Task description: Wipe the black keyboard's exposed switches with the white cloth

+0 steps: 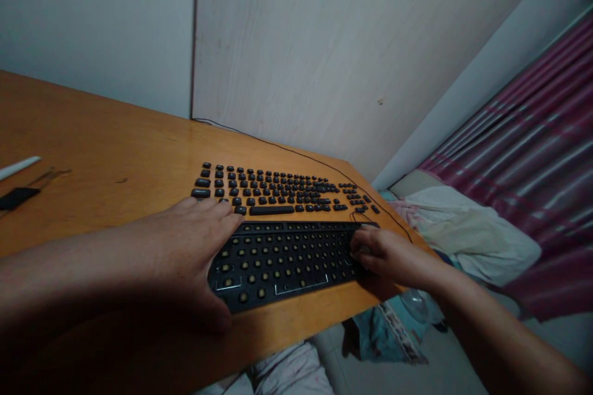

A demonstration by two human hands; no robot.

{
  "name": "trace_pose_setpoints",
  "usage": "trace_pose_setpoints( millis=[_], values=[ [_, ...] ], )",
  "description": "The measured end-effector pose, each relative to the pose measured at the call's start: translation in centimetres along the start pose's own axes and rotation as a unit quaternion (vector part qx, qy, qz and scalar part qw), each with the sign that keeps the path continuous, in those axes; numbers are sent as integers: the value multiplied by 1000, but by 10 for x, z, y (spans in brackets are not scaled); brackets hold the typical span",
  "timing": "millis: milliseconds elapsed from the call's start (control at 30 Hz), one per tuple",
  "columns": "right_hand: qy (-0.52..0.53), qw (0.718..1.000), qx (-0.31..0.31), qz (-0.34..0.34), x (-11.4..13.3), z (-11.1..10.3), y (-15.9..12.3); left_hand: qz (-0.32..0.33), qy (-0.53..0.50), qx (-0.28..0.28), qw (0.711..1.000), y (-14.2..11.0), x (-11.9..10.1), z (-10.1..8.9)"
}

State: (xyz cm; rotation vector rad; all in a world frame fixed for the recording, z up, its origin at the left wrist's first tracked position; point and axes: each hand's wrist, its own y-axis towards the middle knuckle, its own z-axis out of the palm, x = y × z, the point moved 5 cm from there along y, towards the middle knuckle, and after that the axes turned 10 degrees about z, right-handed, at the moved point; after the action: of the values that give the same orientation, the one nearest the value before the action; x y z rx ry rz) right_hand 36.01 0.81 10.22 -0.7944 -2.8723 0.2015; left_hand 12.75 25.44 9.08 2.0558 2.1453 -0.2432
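A black keyboard base [296, 251], its rows of key sockets bare, lies face up on the wooden bench [115, 142], near the front edge. The left hand [188, 247] is open over the base's left end, thumb apart and toward the near side, fingers stretched across the back corner to the nearest keycaps [202, 182]. The right hand [382, 250] is at the other end, its fingers bent down onto the base; whether they pinch anything small cannot be told. Just behind the base, the loose black keycaps sit in rows in keyboard order, with the long spacebar [272, 210] in the row closest to it and smaller groups off to the right. A thin dark cable [296, 151] runs behind them along the bench. At the far left lie a white stick-like item [21, 168] and a flat black piece [18, 198]. Beyond the bench's right end are pale crumpled fabric [491, 234] and a pink-and-grey curtain [532, 136].
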Motion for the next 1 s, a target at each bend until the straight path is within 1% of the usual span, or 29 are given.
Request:
trace_pose_setpoints(
  millis=[100, 300, 433, 633, 767, 1000],
  values=[
    [4, 1000, -9, 1, 7, 0, 1, 6, 3, -5, 1000, -1, 3, 2],
    [9, 999, -18, -27, 22, 6, 2, 30, 13, -1, 999, -4, 4, 5],
    [20, 999, -25, -30, 27, 6, 0, 24, 8, 1, 1000, -3, 4, 5],
    [57, 998, 9, -33, 44, 6, -4, 14, 0, 10, 1000, -2, 3, 4],
    [68, 997, 9, -47, 53, 6, -1, 13, -2, 7, 1000, -3, 5, 6],
    [76, 995, 0, -70, 60, 8, 2, 15, 12, 14, 1000, -1, 5, 7]
  ],
)
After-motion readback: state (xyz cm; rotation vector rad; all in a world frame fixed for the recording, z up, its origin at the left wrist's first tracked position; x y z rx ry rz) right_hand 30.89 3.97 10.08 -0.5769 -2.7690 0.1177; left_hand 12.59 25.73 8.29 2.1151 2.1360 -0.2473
